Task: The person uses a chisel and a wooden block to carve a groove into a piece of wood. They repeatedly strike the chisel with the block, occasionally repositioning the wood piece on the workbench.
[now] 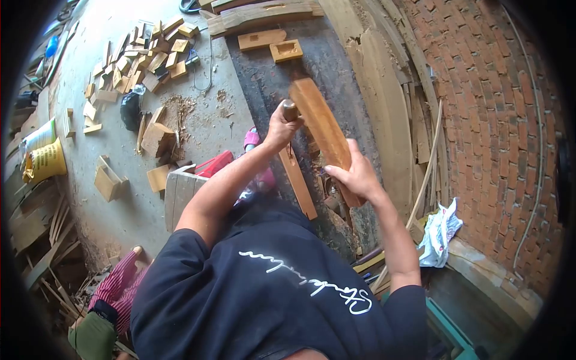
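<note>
My left hand [281, 127] is closed around the round handle of a chisel [290, 109], its butt end facing up. Below that fist lies a narrow wooden piece [295, 180] with a slot cut in it; the chisel's lower part is mostly hidden by the hand. My right hand [355, 173] grips the near end of a thick, squared wooden block [321, 123]. The block slants up and away, its far end beside the chisel handle and slightly blurred. Both hands are over a dark, worn bench [264, 78].
Two mortised wood pieces, one flat [261, 39] and one small [286, 51], lie at the bench's far end. Planks [378, 90] line the brick wall [486, 120] on the right. A pile of offcuts [153, 57] covers the floor at left. Another person's striped leg [120, 282] shows lower left.
</note>
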The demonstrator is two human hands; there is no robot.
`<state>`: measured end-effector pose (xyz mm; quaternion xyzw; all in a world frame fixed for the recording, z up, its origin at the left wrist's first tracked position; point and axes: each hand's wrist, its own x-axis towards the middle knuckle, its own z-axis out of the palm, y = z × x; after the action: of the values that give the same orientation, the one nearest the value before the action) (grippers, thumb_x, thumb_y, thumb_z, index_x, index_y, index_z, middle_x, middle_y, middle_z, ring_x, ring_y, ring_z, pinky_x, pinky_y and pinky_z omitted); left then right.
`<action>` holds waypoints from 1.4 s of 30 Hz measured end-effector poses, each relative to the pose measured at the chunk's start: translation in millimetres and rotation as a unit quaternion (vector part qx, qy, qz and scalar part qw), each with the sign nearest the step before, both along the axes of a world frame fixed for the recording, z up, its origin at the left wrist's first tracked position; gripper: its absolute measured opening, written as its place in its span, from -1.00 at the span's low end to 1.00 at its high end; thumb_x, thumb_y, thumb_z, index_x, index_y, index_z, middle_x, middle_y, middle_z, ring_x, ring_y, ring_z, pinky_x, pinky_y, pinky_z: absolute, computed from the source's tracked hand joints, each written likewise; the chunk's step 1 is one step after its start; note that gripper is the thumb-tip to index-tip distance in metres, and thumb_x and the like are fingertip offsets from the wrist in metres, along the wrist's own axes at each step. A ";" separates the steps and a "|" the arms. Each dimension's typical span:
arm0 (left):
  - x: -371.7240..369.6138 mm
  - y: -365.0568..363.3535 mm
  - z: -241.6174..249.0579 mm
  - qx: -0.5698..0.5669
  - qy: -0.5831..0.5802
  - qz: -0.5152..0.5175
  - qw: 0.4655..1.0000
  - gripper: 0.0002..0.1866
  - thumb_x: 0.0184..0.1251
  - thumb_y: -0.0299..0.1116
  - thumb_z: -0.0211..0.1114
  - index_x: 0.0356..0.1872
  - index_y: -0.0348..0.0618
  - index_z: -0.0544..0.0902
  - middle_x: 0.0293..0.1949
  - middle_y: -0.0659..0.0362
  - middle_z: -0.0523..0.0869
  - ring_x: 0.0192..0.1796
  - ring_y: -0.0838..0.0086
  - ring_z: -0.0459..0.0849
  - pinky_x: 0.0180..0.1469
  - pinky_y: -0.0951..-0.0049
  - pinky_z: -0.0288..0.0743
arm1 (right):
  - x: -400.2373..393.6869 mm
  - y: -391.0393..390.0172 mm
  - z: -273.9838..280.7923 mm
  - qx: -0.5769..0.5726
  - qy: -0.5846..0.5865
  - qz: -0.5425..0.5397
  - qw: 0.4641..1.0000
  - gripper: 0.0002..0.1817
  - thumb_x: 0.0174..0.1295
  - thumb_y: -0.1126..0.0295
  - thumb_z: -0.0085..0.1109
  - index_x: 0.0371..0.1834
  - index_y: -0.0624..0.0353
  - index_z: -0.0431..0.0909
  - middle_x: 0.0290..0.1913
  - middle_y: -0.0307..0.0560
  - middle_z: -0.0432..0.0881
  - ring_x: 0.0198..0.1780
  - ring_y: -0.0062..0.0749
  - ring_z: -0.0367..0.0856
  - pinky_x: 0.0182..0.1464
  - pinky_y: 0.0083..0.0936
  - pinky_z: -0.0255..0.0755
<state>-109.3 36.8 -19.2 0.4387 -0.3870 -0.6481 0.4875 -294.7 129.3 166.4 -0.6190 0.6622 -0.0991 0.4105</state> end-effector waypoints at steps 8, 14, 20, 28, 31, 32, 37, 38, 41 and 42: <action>8.2 -15.6 52.1 -0.220 -0.165 -0.060 0.960 -0.73 0.29 -0.34 0.51 -0.32 -0.10 0.51 -0.39 0.38 0.56 -0.30 0.69 0.51 -0.23 0.56 0.46 | -24.5 63.4 -37.0 -0.048 -0.090 -0.237 0.966 -0.38 0.15 0.22 0.42 0.21 0.18 0.35 -0.08 0.07 0.70 -0.06 -0.20 0.70 0.04 -0.28 0.54; 24.3 -27.9 55.2 -0.113 -0.144 -0.060 0.981 -0.74 0.31 -0.30 0.50 -0.36 -0.11 0.53 -0.40 0.36 0.60 -0.28 0.70 0.58 -0.24 0.55 0.51 | -9.3 107.0 -70.2 -0.004 -0.128 -0.283 0.950 -0.39 0.14 0.25 0.44 0.20 0.24 0.38 0.00 0.06 0.67 0.01 -0.25 0.67 0.11 -0.31 0.50; 20.9 -45.9 56.3 -0.086 -0.134 -0.102 0.982 -0.71 0.29 -0.28 0.52 -0.40 -0.09 0.51 -0.44 0.42 0.49 -0.37 0.71 0.43 -0.31 0.59 0.37 | 7.6 59.7 -24.4 -0.082 -0.176 -0.266 0.944 -0.39 0.15 0.26 0.44 0.20 0.26 0.39 -0.03 0.05 0.64 -0.02 -0.27 0.65 0.06 -0.31 0.53; 5.2 -59.1 52.5 -0.066 -0.135 -0.081 0.985 -0.74 0.26 -0.35 0.53 -0.38 -0.10 0.55 -0.45 0.42 0.53 -0.36 0.71 0.47 -0.26 0.56 0.44 | 32.0 -36.1 42.9 -0.226 -0.196 -0.160 0.941 -0.37 0.20 0.27 0.38 0.21 0.18 0.22 -0.07 0.18 0.66 -0.15 -0.11 0.73 -0.03 -0.21 0.59; 4.4 -71.6 46.0 -0.040 -0.016 -0.054 0.998 -0.75 0.19 -0.43 0.52 -0.34 -0.12 0.53 -0.41 0.41 0.55 -0.35 0.67 0.47 -0.23 0.52 0.47 | 8.4 -54.0 19.8 -0.015 -0.029 -0.039 0.999 -0.28 0.18 0.17 0.40 0.32 0.18 0.26 -0.11 0.28 0.70 -0.06 0.09 0.75 0.02 -0.17 0.60; 8.6 -80.6 47.4 -0.048 -0.013 -0.052 0.997 -0.75 0.19 -0.43 0.52 -0.34 -0.12 0.53 -0.41 0.41 0.55 -0.35 0.67 0.47 -0.23 0.52 0.47 | 4.5 -59.8 19.7 -0.026 -0.042 -0.040 0.998 -0.26 0.17 0.17 0.41 0.34 0.22 0.27 -0.07 0.26 0.69 -0.04 0.02 0.74 0.04 -0.22 0.59; 18.2 -83.1 48.3 -0.006 -0.119 -0.070 0.990 -0.74 0.20 -0.36 0.55 -0.38 -0.07 0.55 -0.48 0.41 0.54 -0.43 0.70 0.46 -0.36 0.54 0.40 | 10.7 -45.0 16.0 -0.079 -0.249 -0.175 0.949 -0.28 0.18 0.17 0.40 0.29 0.30 0.29 0.03 0.10 0.61 0.03 -0.27 0.64 0.11 -0.34 0.52; 16.2 -83.3 50.2 0.018 -0.120 -0.067 0.990 -0.73 0.17 -0.39 0.55 -0.37 -0.07 0.54 -0.43 0.41 0.55 -0.35 0.68 0.47 -0.27 0.52 0.45 | 14.8 -39.7 14.8 -0.097 -0.290 -0.207 0.929 -0.29 0.19 0.17 0.39 0.28 0.32 0.29 0.05 0.04 0.57 0.04 -0.35 0.59 0.13 -0.38 0.50; 4.0 -68.8 52.6 -0.074 -0.139 -0.083 0.984 -0.71 0.17 -0.37 0.56 -0.38 -0.08 0.52 -0.46 0.41 0.52 -0.34 0.67 0.47 -0.27 0.51 0.45 | 16.9 -10.9 -18.5 -0.084 -0.256 -0.245 0.931 -0.37 0.19 0.21 0.40 0.22 0.30 0.35 0.00 0.02 0.59 -0.02 -0.36 0.61 0.08 -0.38 0.52; 0.1 -58.5 46.2 -0.109 -0.114 -0.120 0.980 -0.68 0.17 -0.34 0.57 -0.38 -0.10 0.50 -0.45 0.39 0.51 -0.31 0.65 0.48 -0.26 0.49 0.45 | 17.1 2.5 -30.2 -0.083 -0.241 -0.249 0.935 -0.39 0.18 0.22 0.42 0.19 0.29 0.37 -0.02 0.00 0.61 -0.04 -0.37 0.62 0.06 -0.37 0.53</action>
<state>-109.1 -21.7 27.0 0.4045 -0.5584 -0.6016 0.4033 -277.6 131.8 136.1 -0.4241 0.6658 -0.3983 0.4672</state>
